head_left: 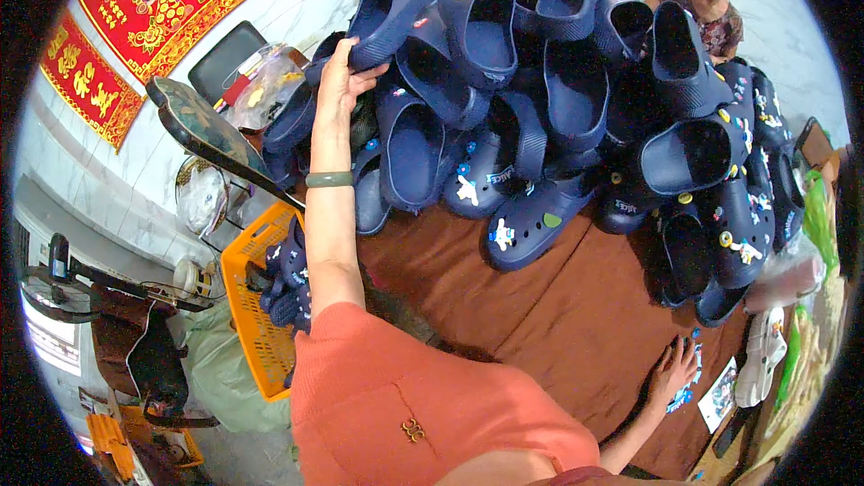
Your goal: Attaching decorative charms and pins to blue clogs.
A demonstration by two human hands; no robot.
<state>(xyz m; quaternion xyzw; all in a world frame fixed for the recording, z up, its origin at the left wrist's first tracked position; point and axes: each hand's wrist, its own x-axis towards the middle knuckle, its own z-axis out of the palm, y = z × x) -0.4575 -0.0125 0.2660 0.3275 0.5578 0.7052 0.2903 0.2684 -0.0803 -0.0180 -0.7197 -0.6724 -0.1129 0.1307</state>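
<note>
My left hand (342, 81) reaches far forward and grips a dark blue clog (400, 9) at the left end of a large pile. Its thumb and fingers are around one end of that clog. More navy clogs (576, 90) are heaped across the far side of the brown-covered table (576, 306). Several carry small cartoon charms, such as a front clog (531, 229) with a white figure and a green piece. At the lower right, my right hand (673, 371) lies on the cloth, fingers spread, beside small blue-and-white charms (681, 400).
Left of the table stands an orange plastic basket (243, 306) holding more dark clogs. A white clog (760, 360), a printed sheet (718, 398) and a clear plastic bag (790, 279) lie at the right. Beyond the pile is another person (697, 4). A wooden-framed chair (211, 139) stands at the left.
</note>
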